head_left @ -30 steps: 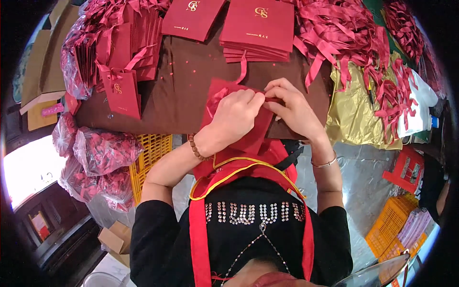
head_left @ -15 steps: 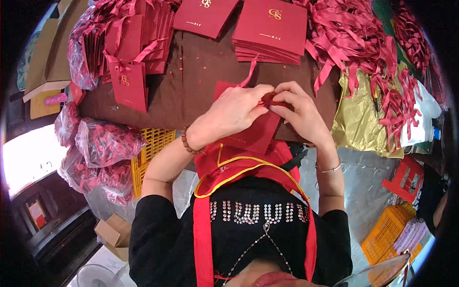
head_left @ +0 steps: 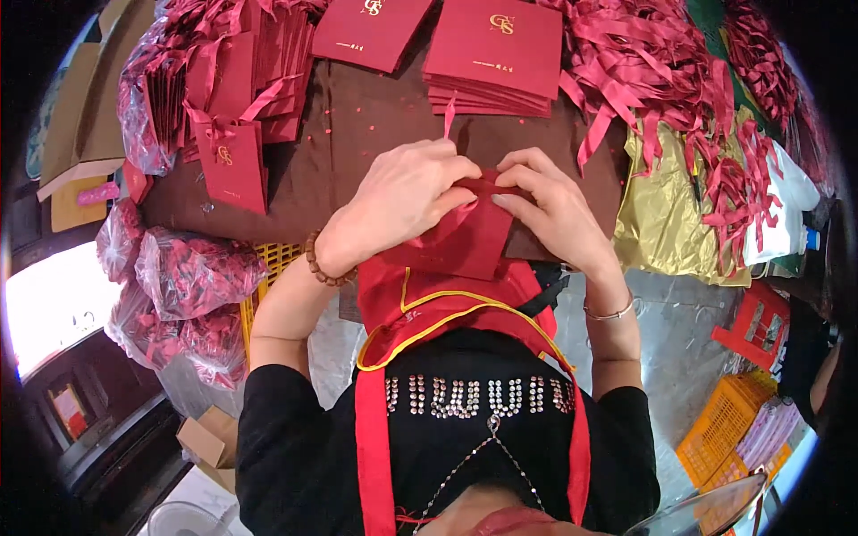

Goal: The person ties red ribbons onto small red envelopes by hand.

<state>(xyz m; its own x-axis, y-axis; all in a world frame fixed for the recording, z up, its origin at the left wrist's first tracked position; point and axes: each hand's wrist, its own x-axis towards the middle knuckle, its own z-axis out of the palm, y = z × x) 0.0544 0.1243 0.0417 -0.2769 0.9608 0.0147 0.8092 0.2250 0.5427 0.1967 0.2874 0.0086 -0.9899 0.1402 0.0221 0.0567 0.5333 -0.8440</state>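
At the near edge of the table [head_left: 308,205], midway between left and right, a red bag [head_left: 469,246] lies under both hands, its near part reaching out over the apron [head_left: 451,304]. Whether its far part rests on the cloth I cannot tell, since the fingers hide it. If nothing bears it from below, a loosened hold could let it slide nearwards off the edge.

A ribbon [head_left: 442,228] loops from beneath the left thumb across the bag's face. The left hand [head_left: 402,192] pinches it between thumb and bent fingers; a slack pinch could let the satin slip, since it looks smooth. The right hand [head_left: 559,210] bends its thumb and fingers close about the bag's far right part; I cannot tell whether they meet on ribbon or on the edge. A hard pull from either side could crease the paper or tear it where the ribbon bears on it.

Just beyond the left hand a ribbon end [head_left: 450,116] sticks up, near the stack [head_left: 492,58]; a sleeve or finger catching it could drag things askew. Farther right, the ribbon heap [head_left: 639,76] lies tangled, so drawing one strand could bring others along. On the far left, the ribboned bags [head_left: 232,85] lean close together, and a knock could topple the front one [head_left: 234,170].
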